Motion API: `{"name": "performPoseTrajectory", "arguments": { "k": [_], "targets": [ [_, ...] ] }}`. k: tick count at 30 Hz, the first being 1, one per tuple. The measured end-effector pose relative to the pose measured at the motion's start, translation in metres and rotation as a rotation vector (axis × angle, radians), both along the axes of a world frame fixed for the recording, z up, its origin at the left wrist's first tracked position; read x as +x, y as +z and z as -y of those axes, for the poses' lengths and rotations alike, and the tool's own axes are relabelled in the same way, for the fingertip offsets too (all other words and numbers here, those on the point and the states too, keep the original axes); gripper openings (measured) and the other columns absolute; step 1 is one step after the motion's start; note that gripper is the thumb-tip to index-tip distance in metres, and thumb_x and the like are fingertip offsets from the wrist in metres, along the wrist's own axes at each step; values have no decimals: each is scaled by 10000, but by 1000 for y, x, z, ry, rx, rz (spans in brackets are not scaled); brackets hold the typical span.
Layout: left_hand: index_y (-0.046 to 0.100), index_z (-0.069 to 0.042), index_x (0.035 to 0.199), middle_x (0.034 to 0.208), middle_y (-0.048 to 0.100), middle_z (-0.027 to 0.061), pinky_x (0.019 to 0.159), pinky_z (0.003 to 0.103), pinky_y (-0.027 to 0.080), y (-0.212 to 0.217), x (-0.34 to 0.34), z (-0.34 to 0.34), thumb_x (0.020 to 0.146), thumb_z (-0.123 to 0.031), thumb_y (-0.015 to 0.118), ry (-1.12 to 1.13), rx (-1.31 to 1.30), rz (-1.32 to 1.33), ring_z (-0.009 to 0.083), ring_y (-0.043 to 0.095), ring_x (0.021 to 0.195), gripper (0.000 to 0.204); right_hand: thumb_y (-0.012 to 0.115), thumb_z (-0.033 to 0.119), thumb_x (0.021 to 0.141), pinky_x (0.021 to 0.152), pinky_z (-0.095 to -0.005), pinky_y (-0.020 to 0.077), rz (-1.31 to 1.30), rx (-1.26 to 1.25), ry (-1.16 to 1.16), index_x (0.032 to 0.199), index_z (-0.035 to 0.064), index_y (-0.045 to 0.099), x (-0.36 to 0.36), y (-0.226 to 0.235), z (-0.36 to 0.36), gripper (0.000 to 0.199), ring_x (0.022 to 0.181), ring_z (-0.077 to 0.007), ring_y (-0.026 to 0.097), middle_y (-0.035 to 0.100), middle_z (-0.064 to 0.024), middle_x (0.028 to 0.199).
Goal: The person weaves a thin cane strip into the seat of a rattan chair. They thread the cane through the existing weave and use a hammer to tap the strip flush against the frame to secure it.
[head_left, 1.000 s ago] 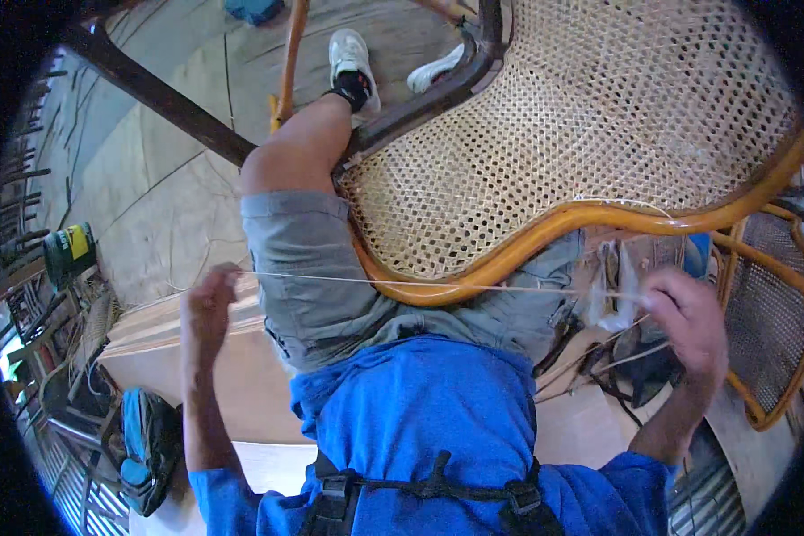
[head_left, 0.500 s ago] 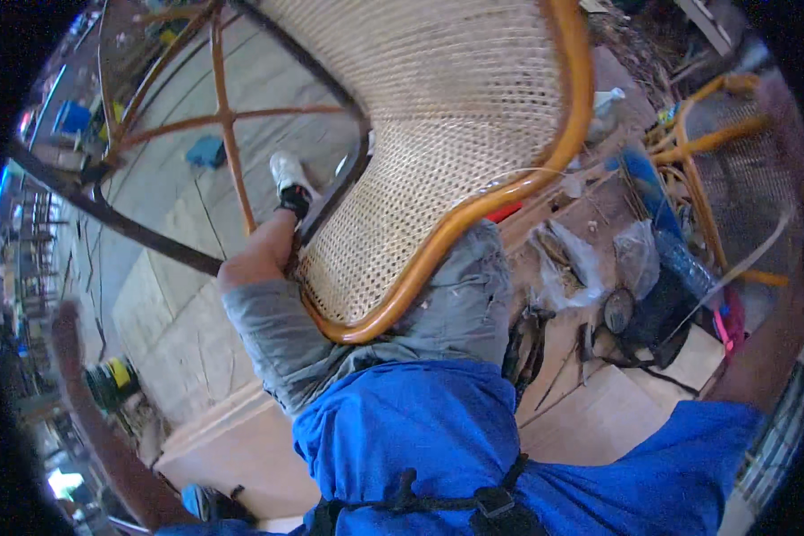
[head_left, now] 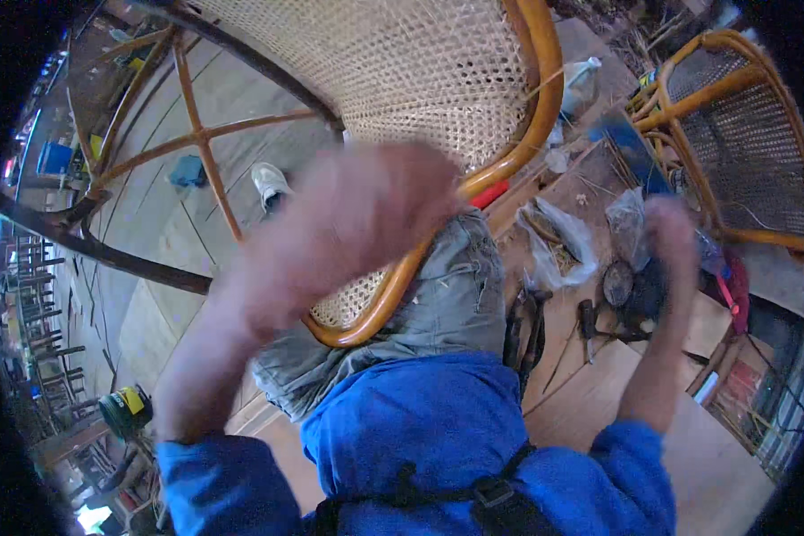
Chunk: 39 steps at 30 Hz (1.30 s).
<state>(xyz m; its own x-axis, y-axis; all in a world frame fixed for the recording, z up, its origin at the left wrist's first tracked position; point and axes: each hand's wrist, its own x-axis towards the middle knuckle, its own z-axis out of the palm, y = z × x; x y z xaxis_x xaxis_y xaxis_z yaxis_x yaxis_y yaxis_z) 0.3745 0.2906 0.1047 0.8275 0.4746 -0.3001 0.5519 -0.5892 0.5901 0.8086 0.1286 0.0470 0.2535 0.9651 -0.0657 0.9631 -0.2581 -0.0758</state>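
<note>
A rattan chair (head_left: 438, 98) with a woven cane panel rests across my lap, its glossy orange-brown rim (head_left: 538, 116) curving along the right side. My left hand (head_left: 393, 188) is in front of the lower part of the weave, close to the rim. Motion smears its fingers, and I cannot tell whether it touches the cane. My right hand (head_left: 672, 219) is raised off to the right, apart from the chair and over a clear plastic bag (head_left: 625, 219). It too is blurred, so its grip does not show.
A second rattan chair (head_left: 741, 134) stands at the right. Beside my right leg lie a hammer (head_left: 588, 329), an open plastic bag of scraps (head_left: 558, 246) and a round dark object (head_left: 617, 283). A green-and-yellow container (head_left: 125, 411) is at the lower left. A blue cloth (head_left: 187, 171) lies on the floor.
My left hand has swung from the far left up and inward over the weave. My right hand has come in from the far right. The pale strand near it no longer shows there.
</note>
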Motion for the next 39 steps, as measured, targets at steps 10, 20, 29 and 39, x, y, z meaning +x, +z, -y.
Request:
{"name": "performPoseTrajectory", "arguments": {
  "k": [10, 20, 29, 39],
  "targets": [
    [540, -45, 1123, 1300, 381, 128, 987, 427, 319, -121, -37, 110, 732, -184, 640, 284, 272, 126, 323, 328, 1223, 427, 555, 172, 801, 710, -391, 440, -263, 51, -324, 920, 14, 610, -136, -145, 29, 205, 807, -344, 585, 614, -189, 829],
    [568, -95, 1086, 1290, 404, 67, 962, 443, 334, -133, -39, 109, 736, -196, 626, 324, 313, 201, 301, 354, 1205, 369, 575, 138, 786, 491, -305, 419, -476, -105, -273, 957, 37, 604, -106, -160, 37, 201, 534, -155, 545, 575, -76, 654],
    [574, -125, 1075, 1288, 413, 67, 986, 437, 315, -136, -38, 108, 750, -207, 631, 359, 253, 228, 294, 343, 1223, 341, 587, 147, 814, 384, -185, 372, -1033, -289, -584, 991, 31, 575, -140, -50, 9, 213, 469, -61, 491, 564, -4, 670],
    [562, -109, 1101, 1300, 403, 76, 982, 437, 320, -128, -37, 106, 742, -203, 638, 331, 245, 194, 300, 346, 1222, 379, 503, 200, 830, 626, -312, 461, -584, 147, -298, 961, 9, 577, -48, -52, -95, 242, 714, -203, 574, 606, -74, 834]
  ]
}}
